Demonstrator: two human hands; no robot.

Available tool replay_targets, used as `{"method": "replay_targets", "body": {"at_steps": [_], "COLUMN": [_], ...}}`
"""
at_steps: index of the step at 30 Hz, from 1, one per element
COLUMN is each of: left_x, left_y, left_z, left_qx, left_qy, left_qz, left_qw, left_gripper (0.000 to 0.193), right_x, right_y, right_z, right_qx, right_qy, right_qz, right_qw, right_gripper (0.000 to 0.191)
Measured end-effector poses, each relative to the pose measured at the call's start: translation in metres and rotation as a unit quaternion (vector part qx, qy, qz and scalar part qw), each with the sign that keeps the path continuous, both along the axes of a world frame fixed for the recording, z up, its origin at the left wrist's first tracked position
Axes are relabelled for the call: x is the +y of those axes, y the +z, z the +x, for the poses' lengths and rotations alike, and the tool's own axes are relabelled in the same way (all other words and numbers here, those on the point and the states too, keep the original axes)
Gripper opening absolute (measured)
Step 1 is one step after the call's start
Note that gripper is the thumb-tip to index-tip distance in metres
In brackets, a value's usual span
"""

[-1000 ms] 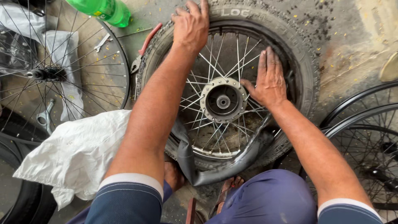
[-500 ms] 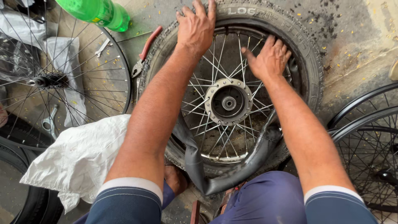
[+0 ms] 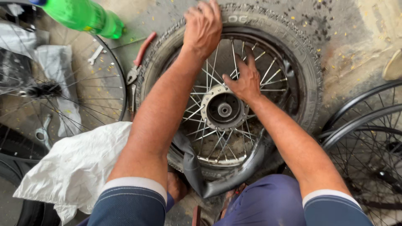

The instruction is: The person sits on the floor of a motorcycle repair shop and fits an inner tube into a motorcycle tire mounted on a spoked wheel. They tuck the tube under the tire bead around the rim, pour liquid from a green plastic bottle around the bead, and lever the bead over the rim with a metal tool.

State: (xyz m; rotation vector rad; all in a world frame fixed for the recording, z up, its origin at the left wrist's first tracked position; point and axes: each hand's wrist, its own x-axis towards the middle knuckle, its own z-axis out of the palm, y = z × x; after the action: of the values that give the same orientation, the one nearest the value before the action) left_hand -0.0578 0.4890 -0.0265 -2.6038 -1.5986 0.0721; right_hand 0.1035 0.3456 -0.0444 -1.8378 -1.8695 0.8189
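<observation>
Lying flat on the stained concrete floor directly below the camera, a spoked motorcycle wheel with its knobby tyre filled the middle of the view. Pressed down on the far top of the tyre's tread, the left hand, fingers curled over the rubber, palm flat against it, holding nothing else. Set further in, just beyond the metal hub, the right hand, fingers spread loosely and resting on the spokes, clasping nothing. Pulled out at the near edge between the two forearms, a black inner tube, looped free of the rim and hanging toward the knees. Left of the tyre and touching its sidewall, red-handled pliers; farther left, a small spanner, a green plastic bottle and a bare spoked rim. Near the left elbow, a crumpled white bag. Stacked at the right edge, more black rims.
</observation>
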Motion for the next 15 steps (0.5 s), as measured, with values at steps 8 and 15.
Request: {"method": "replay_targets", "body": {"at_steps": [8,15], "left_x": [0.009,0.017], "left_y": [0.001,0.008], "left_z": [0.051,0.049], "left_qx": [0.007,-0.018], "left_qy": [-0.030,-0.128], "left_qz": [0.082,0.080], "left_qw": [0.996,0.988], "left_gripper": [0.048,0.042], "right_x": [-0.008,0.004], "right_y": [-0.007,-0.004], "right_z": [0.012,0.008], "right_qx": [0.041,-0.002], "right_qy": [-0.048,-0.040], "right_qz": [-0.005,-0.042], "right_qw": [0.998,0.998], "right_gripper": [0.080,0.082]}}
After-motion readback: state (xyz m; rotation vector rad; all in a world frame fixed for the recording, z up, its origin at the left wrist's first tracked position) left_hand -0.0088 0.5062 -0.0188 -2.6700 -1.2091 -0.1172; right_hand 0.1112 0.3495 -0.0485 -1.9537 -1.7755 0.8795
